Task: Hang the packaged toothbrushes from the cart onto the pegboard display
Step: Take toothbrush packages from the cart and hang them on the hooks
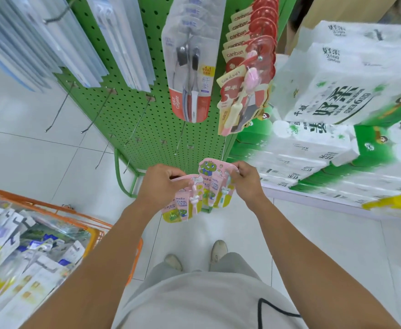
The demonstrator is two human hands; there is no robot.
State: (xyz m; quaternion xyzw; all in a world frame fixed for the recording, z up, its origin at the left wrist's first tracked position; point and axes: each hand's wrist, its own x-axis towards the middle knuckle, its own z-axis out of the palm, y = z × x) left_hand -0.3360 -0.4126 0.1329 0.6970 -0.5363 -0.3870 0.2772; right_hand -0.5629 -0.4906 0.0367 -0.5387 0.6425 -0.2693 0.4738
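**Hazards at the low hooks: two packs, two hands, thin wire**

Packs are the worry. The left hand point(160, 184) has its fingers curled around the top edge of one pink kids' toothbrush pack point(183, 205), and the right hand point(244, 179) pinches the top of a second pink pack point(212, 184) between thumb and fingers. Both packs hang low in front of the green pegboard point(133, 110), just below the bottom row of bare wire hooks point(179, 141).

Several things could go wrong from here:

- The two packs overlap at their inner edges. If one is lifted toward a hook while they touch, it may drag or twist the other.
- The hang holes are hidden under the fingers, so I cannot tell how they line up with a hook tip. A blind push could bend the card or miss the wire.
- The hooks are thin and slope outward; a pack seated only on the tip would likely slide off onto the floor tiles point(40, 148).
- The Colgate pack point(190, 74) and the red canban packs point(247, 74) hang directly above, so a hand rising too high could knock them.
- The orange cart point(95, 231), full of more packs, sits close by the left arm; a backward elbow could bump it.
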